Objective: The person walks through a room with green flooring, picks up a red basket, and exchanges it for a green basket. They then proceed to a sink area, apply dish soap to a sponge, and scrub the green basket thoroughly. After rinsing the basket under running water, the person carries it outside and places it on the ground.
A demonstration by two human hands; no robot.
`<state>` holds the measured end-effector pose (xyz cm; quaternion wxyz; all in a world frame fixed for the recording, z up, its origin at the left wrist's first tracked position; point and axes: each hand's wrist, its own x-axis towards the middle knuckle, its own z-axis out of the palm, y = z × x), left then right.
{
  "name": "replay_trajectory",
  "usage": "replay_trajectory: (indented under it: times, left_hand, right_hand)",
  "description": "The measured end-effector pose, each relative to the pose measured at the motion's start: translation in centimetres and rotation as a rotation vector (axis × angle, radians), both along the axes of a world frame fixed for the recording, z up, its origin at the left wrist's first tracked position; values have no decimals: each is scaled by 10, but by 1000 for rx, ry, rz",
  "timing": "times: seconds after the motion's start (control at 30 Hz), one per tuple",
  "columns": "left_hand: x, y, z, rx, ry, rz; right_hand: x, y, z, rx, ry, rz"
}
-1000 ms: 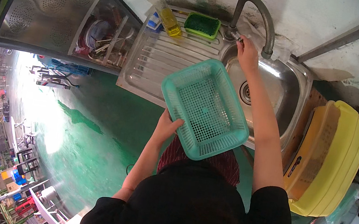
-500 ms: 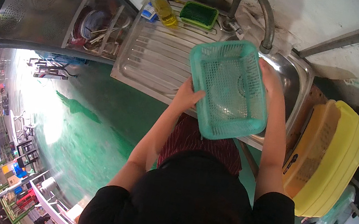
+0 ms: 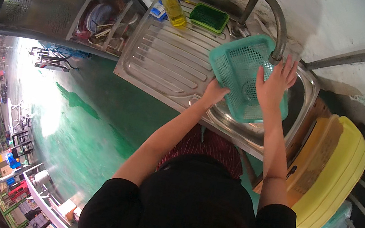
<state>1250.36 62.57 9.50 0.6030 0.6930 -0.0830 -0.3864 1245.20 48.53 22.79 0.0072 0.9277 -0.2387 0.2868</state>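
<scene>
A turquoise plastic basket with perforated sides is over the steel sink basin, tilted. My left hand grips its near left edge, thumb over the rim. Fingers spread, my right hand is above the basket's right part, beside the mouth of the curved grey faucet. It holds nothing, and its palm hides part of the basket. I cannot make out whether water is running.
Left of the basin lies the ribbed drainboard, with an oil-yellow liquid bottle, a blue-white packet and a green tray along its back. A yellow tub stands at the right. A steel cabinet holds dishes on the left.
The basket has moved right and away from me, to under the faucet. My right hand has let go of its right rim and opened over it; my left still grips the left side.
</scene>
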Motion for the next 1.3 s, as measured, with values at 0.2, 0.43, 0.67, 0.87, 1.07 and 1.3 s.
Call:
replay_trajectory:
  times: [0.2,0.43,0.67,0.87,1.07,1.3]
  left_hand:
    - [-18,-24,-5,14,-153,-39]
    - [-26,-16,-17,11,23,-63]
    - [-19,-19,-64,161,10,-276]
    - [-15,-23,-49,131,129,-255]
    - [8,21,6,234,-60,-476]
    - [183,56,99,163,-1104,614]
  right_hand:
    - [35,13,-24,710,-159,373]
    - [162,22,-67,417,-83,472]
    - [199,8,-89,141,264,420]
    - [162,4,-80,558,-245,318]
    - [83,5,-80,1697,-692,291]
    - [44,4,-109,2045,-795,62]
